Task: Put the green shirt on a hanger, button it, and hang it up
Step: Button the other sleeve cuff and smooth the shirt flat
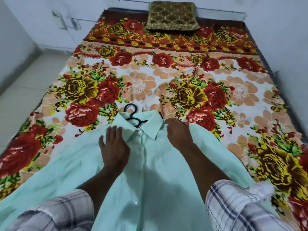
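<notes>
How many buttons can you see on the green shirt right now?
2. The top button sits just under the collar of the green shirt; the lower button lies low on its front. Others may be hidden.

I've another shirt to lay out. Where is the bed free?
Free: bedspread between the hanger hook and the cushion, also right of the right hand. Crowded: the near edge, under the green shirt and left hand.

Both arms reach forward; left hand (114, 144) lies flat, right hand (178, 132) has fingers (168, 125) curled under.
</notes>
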